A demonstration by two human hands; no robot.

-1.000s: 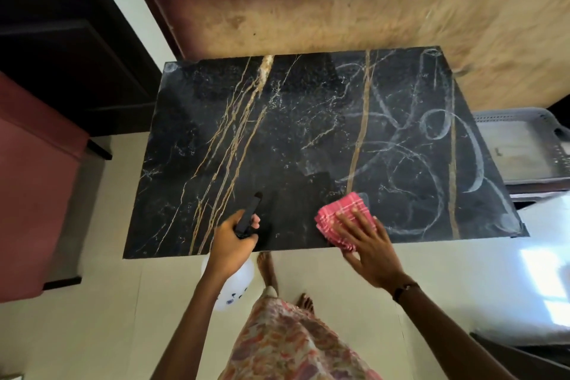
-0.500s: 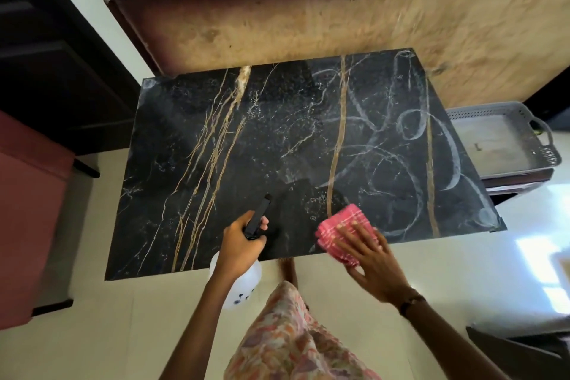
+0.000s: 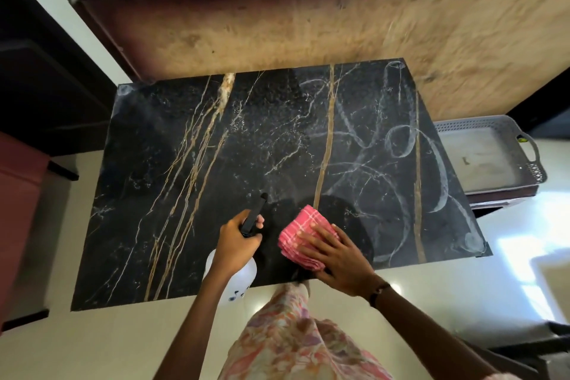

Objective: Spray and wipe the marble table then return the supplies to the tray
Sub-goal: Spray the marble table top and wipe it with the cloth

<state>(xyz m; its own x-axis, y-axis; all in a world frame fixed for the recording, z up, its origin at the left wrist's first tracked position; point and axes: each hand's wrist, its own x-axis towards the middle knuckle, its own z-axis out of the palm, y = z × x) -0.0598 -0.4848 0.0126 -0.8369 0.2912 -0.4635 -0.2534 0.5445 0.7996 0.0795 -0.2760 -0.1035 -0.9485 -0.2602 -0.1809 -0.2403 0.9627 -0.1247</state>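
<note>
Pressing flat on a pink cloth (image 3: 303, 236) near the worktop's (image 3: 185, 194) near edge, right hand (image 3: 342, 262); left hand (image 3: 236, 244) clamped round the spray bottle (image 3: 234, 279).

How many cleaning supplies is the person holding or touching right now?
2. A white spray bottle is gripped by the left hand at the table's near edge, and a pink checked cloth lies under the right hand on the marble table.

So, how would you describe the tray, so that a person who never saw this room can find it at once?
Start from the big black marble table with gold veins in the middle of the view. Look just past its right edge, where a lower stand holds the tray. It is a grey plastic rectangle with perforated walls and a loop handle at its right end, and nothing else nearby has that look.
</note>
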